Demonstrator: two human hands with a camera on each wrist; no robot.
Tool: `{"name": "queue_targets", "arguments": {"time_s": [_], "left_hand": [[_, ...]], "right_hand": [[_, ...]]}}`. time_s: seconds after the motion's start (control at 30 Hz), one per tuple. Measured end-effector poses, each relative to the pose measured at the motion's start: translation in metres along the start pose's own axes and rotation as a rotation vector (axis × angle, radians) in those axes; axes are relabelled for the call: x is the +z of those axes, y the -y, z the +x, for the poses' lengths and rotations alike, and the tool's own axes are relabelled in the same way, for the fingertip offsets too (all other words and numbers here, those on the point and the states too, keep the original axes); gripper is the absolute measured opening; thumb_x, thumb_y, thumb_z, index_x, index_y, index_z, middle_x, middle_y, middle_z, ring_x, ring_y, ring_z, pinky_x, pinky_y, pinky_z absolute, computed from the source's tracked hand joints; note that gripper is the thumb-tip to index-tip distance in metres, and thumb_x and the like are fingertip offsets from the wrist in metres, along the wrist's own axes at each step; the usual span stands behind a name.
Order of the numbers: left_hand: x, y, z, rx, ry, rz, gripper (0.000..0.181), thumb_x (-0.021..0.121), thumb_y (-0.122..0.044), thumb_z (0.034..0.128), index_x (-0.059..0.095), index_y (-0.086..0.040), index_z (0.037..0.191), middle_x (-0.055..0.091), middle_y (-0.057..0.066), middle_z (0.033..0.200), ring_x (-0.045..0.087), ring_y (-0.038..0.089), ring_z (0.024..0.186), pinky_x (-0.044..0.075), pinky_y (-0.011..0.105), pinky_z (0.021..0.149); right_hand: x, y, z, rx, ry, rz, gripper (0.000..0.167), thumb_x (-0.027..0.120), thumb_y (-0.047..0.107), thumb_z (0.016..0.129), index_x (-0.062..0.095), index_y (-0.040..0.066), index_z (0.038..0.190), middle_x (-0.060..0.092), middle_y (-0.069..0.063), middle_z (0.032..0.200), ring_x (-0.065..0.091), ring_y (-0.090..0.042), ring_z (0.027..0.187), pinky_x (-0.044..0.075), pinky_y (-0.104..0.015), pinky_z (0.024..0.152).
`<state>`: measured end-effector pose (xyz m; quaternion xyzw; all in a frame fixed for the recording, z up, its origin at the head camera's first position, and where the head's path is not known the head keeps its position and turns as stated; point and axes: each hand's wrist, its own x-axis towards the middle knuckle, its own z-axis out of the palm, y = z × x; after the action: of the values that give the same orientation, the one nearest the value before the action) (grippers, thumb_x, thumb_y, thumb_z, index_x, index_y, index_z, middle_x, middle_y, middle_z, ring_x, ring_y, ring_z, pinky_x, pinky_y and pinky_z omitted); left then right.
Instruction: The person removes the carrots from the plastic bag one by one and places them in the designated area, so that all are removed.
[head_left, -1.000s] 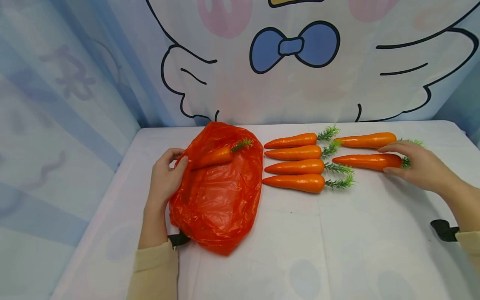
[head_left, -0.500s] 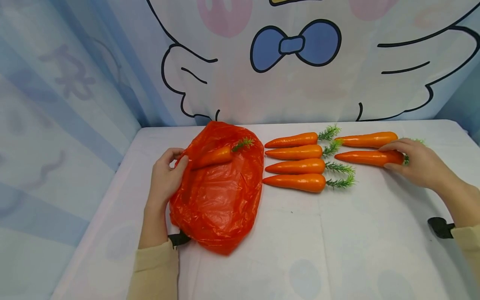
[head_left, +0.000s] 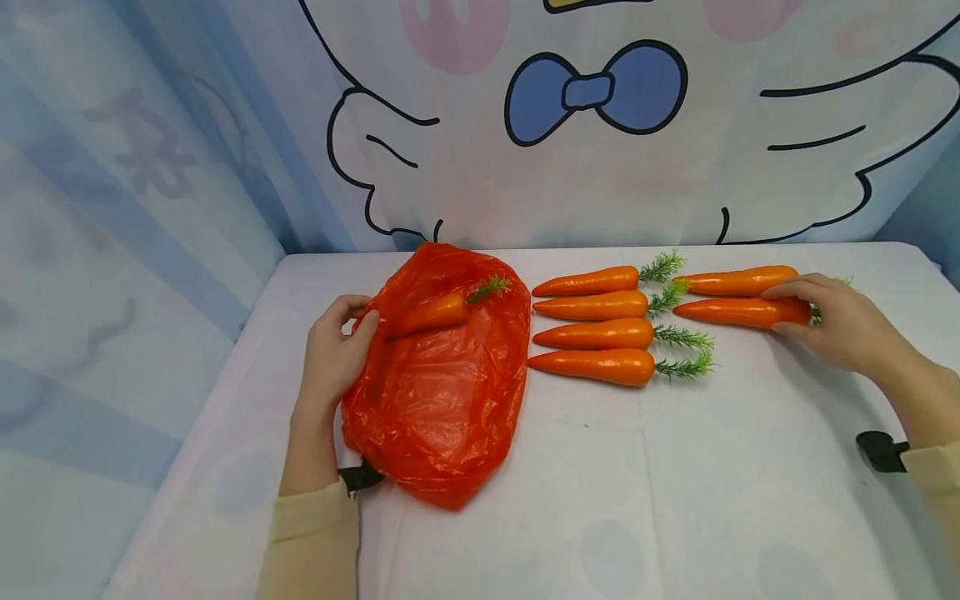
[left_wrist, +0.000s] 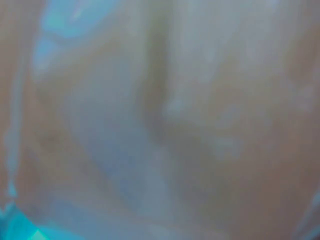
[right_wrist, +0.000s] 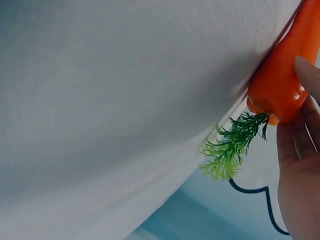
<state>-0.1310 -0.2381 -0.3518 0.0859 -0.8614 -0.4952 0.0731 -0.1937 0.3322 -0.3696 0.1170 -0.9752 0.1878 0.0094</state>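
Observation:
At the left, a red plastic bag [head_left: 442, 417] lies on the white table with one carrot [head_left: 431, 315] on or in its upper part; which of the two I cannot tell. My left hand [head_left: 337, 350] holds the bag's left edge between thumb and fingers. On the right, my right hand [head_left: 843, 325] grips a carrot [head_left: 738, 312] by its thick end, thumb on the near side. The right wrist view shows this carrot [right_wrist: 280, 85] with its green top hanging free below the fingers. Close behind it lies another carrot [head_left: 742, 281]. The left wrist view is too blurred to read.
Between bag and right hand, several carrots [head_left: 592, 333] lie side by side, tips toward the bag, green tops to the right. A printed curtain [head_left: 600, 183] hangs behind the table's back edge. Bare white tablecloth [head_left: 600, 475] spreads in front.
My right hand has slid its carrot slightly away from me, narrowing the gap to the carrot behind it. The left hand and the bag stay put.

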Motion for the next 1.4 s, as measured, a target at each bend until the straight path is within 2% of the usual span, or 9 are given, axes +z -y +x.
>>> {"name": "queue_targets", "arguments": {"time_s": [0.5,0.87,1.07,1.4], "left_hand": [[-0.0001,0.0026,-0.0001,0.043,0.003,-0.011,0.03,0.054,-0.022,0.1043,0.059,-0.005,0.128,0.058,0.013,0.124,0.054,0.032,0.108,0.053,0.045,0.089],[-0.0006,0.0025,0.0007,0.037,-0.002,0.002,0.029,0.055,-0.023,0.1039,0.06,-0.006,0.128,0.06,0.012,0.123,0.057,0.029,0.098,0.054,0.039,0.083],[-0.0005,0.0022,0.0006,0.031,0.003,-0.004,0.031,0.054,-0.024,0.1044,0.059,-0.006,0.129,0.059,0.012,0.124,0.057,0.029,0.1,0.054,0.038,0.084],[-0.0004,0.0026,0.0006,0.037,0.002,-0.005,0.031,0.054,-0.024,0.1043,0.06,-0.006,0.128,0.059,0.012,0.123,0.057,0.029,0.1,0.054,0.037,0.083]], "right_hand": [[-0.0002,-0.0013,0.0037,-0.017,0.002,-0.01,0.041,0.071,-0.008,0.087,0.055,-0.012,0.125,0.04,-0.038,0.132,0.033,-0.058,0.121,0.026,-0.073,0.103],[-0.0009,-0.0019,0.002,-0.002,-0.003,-0.005,0.044,0.072,-0.007,0.087,0.054,-0.011,0.127,0.038,-0.04,0.137,0.031,-0.059,0.125,0.023,-0.073,0.105],[-0.0017,-0.0001,-0.002,0.004,-0.012,0.017,0.046,0.071,-0.007,0.087,0.053,-0.01,0.129,0.037,-0.04,0.138,0.029,-0.059,0.128,0.018,-0.072,0.108],[0.0004,-0.0009,-0.0028,0.003,-0.032,-0.002,0.042,0.07,-0.013,0.086,0.054,-0.012,0.125,0.04,-0.039,0.133,0.03,-0.058,0.123,0.021,-0.072,0.107]]}}
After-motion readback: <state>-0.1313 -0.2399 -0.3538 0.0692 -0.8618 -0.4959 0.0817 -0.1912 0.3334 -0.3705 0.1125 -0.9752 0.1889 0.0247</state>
